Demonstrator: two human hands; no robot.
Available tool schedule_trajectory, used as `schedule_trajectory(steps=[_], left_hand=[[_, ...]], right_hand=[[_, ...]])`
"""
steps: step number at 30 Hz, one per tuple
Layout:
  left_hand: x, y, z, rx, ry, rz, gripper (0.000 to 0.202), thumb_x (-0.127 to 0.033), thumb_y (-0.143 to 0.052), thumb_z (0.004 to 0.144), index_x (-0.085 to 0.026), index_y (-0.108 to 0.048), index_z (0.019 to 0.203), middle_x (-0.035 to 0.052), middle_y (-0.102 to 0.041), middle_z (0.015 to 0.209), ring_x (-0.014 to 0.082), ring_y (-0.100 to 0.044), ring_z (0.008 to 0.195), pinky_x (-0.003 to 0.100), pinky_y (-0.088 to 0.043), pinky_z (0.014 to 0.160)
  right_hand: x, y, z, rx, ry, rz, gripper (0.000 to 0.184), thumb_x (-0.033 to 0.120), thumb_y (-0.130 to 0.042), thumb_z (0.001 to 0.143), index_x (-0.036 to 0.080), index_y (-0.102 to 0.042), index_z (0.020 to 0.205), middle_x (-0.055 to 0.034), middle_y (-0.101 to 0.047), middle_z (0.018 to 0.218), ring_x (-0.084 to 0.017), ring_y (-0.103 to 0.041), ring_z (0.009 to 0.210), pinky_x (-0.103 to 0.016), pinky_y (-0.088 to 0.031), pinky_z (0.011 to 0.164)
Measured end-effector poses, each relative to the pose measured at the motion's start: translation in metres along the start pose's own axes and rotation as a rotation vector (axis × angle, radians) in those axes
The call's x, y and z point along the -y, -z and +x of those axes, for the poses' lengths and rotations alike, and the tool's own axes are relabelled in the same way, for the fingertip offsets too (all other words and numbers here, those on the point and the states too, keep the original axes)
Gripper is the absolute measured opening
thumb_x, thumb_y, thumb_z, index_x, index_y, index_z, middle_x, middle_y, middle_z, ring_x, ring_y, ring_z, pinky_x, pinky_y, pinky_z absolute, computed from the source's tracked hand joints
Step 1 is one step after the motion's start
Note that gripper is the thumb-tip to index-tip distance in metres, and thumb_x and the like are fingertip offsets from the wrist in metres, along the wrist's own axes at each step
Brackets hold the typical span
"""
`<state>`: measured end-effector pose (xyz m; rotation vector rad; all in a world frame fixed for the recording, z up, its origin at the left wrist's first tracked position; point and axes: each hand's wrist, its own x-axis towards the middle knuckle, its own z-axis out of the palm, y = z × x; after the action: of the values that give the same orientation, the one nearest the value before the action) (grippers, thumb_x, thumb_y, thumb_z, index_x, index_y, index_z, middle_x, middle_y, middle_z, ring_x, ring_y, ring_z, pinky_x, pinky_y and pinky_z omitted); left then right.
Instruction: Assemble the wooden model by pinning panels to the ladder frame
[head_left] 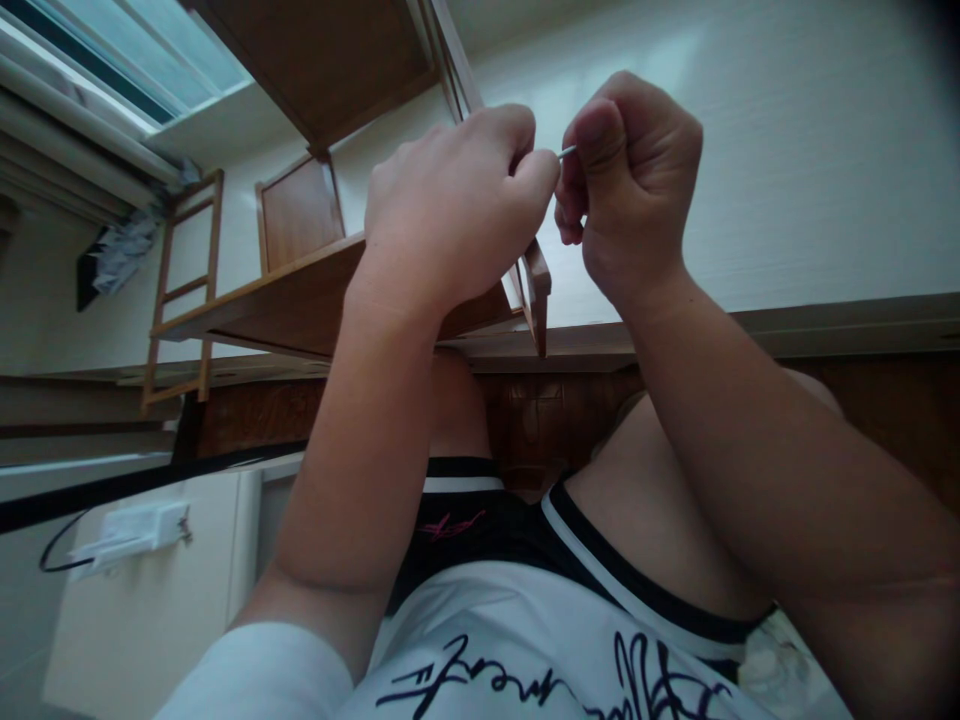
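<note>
Both hands are raised in front of me, close together and closed. Between them shows a short bit of a thin, pale, rod-like piece (568, 152); the rest is hidden in the fingers, so its kind cannot be made out. My left hand (457, 190) is curled with its back toward me, thumb and forefinger pressed together at one end of the piece. My right hand (637, 180) pinches the other end between thumb and bent forefinger, the other fingers curled in.
Beyond the hands stands wooden furniture with a long plank (277, 300), an upper panel (322, 60) and a ladder-like frame (214, 230). A pale cabinet (157, 620) at lower left bears a white object (139, 530) with a dark cord. Curtains (67, 140) hang by a window.
</note>
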<state>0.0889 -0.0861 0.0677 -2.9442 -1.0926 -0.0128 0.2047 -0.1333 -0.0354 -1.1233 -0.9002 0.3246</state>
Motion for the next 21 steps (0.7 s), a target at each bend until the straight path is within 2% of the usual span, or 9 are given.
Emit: schedule_trajectory(steps=[4, 9, 15, 21], left_hand=[[-0.0004, 0.0014, -0.0010, -0.002, -0.003, -0.037, 0.039, -0.043, -0.023, 0.083, -0.033, -0.058, 0.096, 0.0021, -0.064, 0.109, 0.0229, -0.056, 0.102, 0.036, -0.035, 0.080], [0.0002, 0.0010, -0.0002, -0.023, -0.023, -0.054, 0.041, -0.043, -0.023, 0.083, -0.032, -0.059, 0.097, 0.0039, -0.065, 0.109, 0.0260, -0.058, 0.102, 0.037, -0.036, 0.079], [-0.0001, 0.0002, 0.0001, -0.020, -0.010, -0.016, 0.040, -0.042, -0.023, 0.084, -0.032, -0.059, 0.099, 0.0027, -0.065, 0.108, 0.0219, -0.057, 0.101, 0.035, -0.037, 0.078], [-0.0001, -0.0006, 0.0011, -0.014, -0.002, -0.019, 0.037, -0.042, -0.024, 0.084, -0.032, -0.058, 0.096, 0.0034, -0.064, 0.104, 0.0254, -0.058, 0.101, 0.039, -0.038, 0.077]], right_hand=[[0.0010, 0.0006, -0.0006, 0.005, -0.008, -0.019, 0.045, 0.062, -0.046, 0.085, 0.020, -0.040, 0.070, 0.0015, -0.040, 0.053, -0.008, -0.037, 0.042, -0.025, -0.023, 0.041], [0.0014, -0.0007, -0.0004, 0.010, 0.037, 0.036, 0.042, 0.055, -0.049, 0.086, 0.019, -0.041, 0.067, 0.0019, -0.039, 0.051, -0.007, -0.035, 0.040, -0.025, -0.020, 0.041], [0.0011, -0.0012, 0.0015, 0.012, 0.078, 0.048, 0.040, 0.052, -0.049, 0.087, 0.019, -0.040, 0.067, 0.0025, -0.038, 0.052, -0.006, -0.035, 0.040, -0.025, -0.019, 0.041], [0.0009, -0.0021, 0.0019, -0.022, 0.081, 0.068, 0.038, 0.051, -0.049, 0.088, 0.019, -0.039, 0.068, 0.0021, -0.037, 0.053, -0.007, -0.034, 0.041, -0.026, -0.019, 0.041]])
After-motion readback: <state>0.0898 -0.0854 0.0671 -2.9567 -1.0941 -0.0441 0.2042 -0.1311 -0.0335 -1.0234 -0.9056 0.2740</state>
